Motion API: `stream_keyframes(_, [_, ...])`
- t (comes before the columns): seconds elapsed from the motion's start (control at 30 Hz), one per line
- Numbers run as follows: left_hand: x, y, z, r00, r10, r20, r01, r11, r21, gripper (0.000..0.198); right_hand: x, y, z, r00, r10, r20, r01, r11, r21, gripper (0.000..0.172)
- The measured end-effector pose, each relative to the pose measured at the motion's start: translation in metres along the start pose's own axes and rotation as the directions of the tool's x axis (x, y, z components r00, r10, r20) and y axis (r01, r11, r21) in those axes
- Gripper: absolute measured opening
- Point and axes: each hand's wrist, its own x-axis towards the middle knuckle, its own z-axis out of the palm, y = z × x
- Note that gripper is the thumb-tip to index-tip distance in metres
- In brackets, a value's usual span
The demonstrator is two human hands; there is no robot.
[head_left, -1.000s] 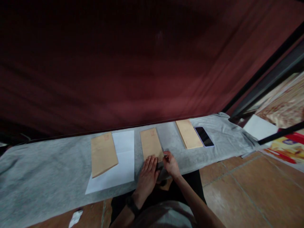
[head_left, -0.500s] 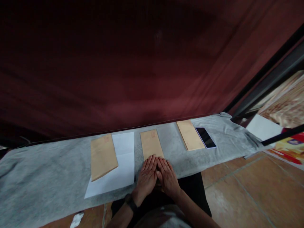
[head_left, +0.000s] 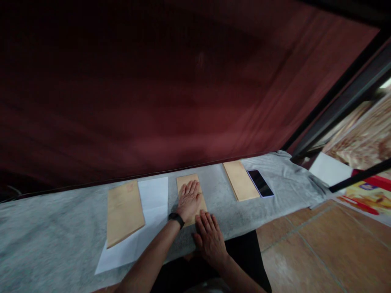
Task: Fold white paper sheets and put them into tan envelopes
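A brown paper envelope (head_left: 203,200) lies at the middle of the grey cloth. My left hand (head_left: 189,200), with a dark band on its wrist, rests flat on it, fingers stretched out. Near the envelope's lower right corner lies my right hand (head_left: 210,238), palm down with its fingers apart, fingertips at the envelope's edge. Another brown envelope (head_left: 125,211) sits at the left, partly over white paper (head_left: 155,203). To the right is a stack of brown envelopes (head_left: 241,181).
A phone (head_left: 260,183) in a purple case lies right of the stack. The grey cloth (head_left: 45,236) covers a long narrow surface against a dark red panel (head_left: 183,101). Tiled floor (head_left: 305,248) and a colourful box (head_left: 369,197) show at the right.
My left hand has slid up the middle envelope, away from my body. My right hand now lies lower and apart from it. The whole view has shifted slightly.
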Motion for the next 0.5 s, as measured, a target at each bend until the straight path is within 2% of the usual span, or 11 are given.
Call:
stream_keyframes(0.1, [0.019,-0.002,0.004,0.999,-0.032,-0.014,0.032,0.999,0.017,0.058,0.000,0.000,0.000,1.000,0.001,0.001,-0.001,1.000,-0.014,0.059])
stream_keyframes(0.23, [0.030,-0.004,0.008,0.997,-0.072,-0.037,0.072,0.997,0.023,0.059,0.000,0.000,0.000,1.000,-0.001,-0.001,0.001,1.000,-0.019,0.060])
stream_keyframes(0.37, [0.026,-0.004,0.008,0.997,-0.068,-0.023,0.068,0.997,0.019,0.056,0.000,0.002,0.000,1.000,-0.013,0.011,0.013,1.000,-0.020,0.057])
stream_keyframes(0.5, [0.008,-0.003,0.005,1.000,-0.022,0.007,0.022,1.000,0.007,0.054,0.000,0.002,0.001,1.000,-0.013,0.023,0.013,1.000,0.001,0.054])
